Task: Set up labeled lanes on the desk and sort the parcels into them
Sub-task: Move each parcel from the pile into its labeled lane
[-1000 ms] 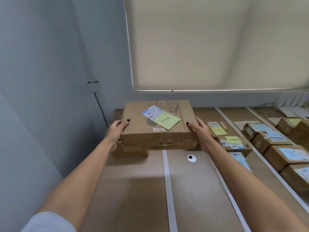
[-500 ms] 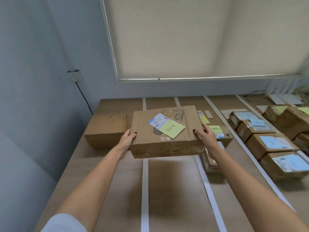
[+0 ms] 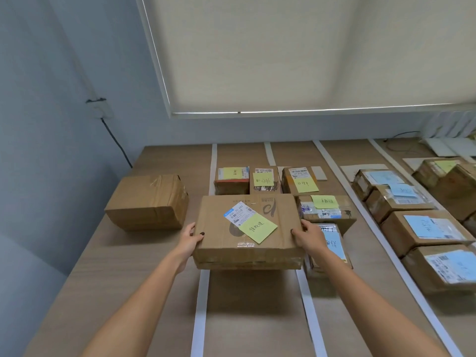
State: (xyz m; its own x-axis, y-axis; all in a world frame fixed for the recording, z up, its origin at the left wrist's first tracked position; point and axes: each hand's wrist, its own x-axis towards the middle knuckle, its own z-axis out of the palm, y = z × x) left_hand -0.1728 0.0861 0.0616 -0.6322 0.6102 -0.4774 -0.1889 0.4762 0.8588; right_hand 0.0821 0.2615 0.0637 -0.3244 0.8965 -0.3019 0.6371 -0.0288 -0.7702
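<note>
Room: blue-grey wall at left, drawn blind (image 3: pixel 296 52) across the top.
Desk (image 3: pixel 144 266): wood, split by white tape strips (image 3: pixel 199 305) into lanes holding labelled parcels.
Flat parcel (image 3: pixel 247 233): frame centre, yellow note on top.
Left hand (image 3: pixel 190 238): grips its left edge.
Right hand (image 3: pixel 310 237): grips its right edge.

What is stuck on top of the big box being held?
On the flat box, gripped by the left hand and right hand, lie a shipping label and a yellow handwritten note overlapping its corner.
</note>
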